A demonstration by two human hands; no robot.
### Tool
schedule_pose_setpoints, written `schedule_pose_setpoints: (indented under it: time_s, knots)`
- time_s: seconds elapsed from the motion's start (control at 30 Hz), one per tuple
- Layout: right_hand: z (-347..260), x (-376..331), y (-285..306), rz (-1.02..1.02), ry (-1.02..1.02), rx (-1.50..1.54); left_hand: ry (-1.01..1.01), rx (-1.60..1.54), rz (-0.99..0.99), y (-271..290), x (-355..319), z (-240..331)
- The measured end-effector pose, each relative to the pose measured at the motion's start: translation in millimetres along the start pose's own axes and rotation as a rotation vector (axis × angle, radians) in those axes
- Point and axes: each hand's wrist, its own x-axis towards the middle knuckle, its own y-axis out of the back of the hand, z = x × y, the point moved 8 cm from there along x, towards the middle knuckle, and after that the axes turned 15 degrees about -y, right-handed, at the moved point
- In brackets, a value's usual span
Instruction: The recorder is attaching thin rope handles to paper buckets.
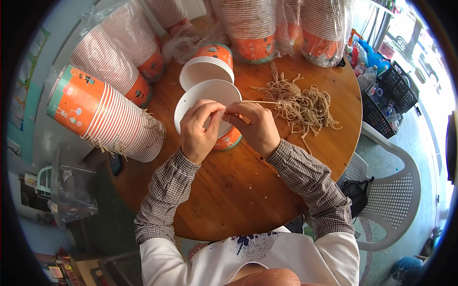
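A white paper bucket with an orange outside stands in front of me on the table. Over its near rim, my left hand is closed in a pinch, its fingertips meeting those of my right hand. A pale strand of twine runs out from the right hand's pinch toward the tangled twine pile on the right. The fingers mostly hide the bit of strand between both pinches. Just behind the bucket, a short stack of similar buckets lies tipped with its opening toward me.
Long nested stacks of orange buckets line the left and the back, several in clear plastic. Twine hangs around the nearest left stack. Beyond the round wooden table are a white plastic chair and black crates at right.
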Motion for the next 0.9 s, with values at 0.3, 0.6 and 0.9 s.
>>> schedule_pose_setpoints:
  time_s: [0.3, 0.6, 0.9]
  knots:
    - [11, -8, -9, 0.08, -0.044, 0.189, 0.153, -0.057, -0.088, -5, -17, 2]
    - [9, -3, 3, 0.067, -0.008, 0.131, 0.428, -0.309, 0.003, -5, -27, -34]
    - [204, 51, 182, 0.559, -0.43, -0.332, 0.409, -0.049, -0.046, 61, -63, -46]
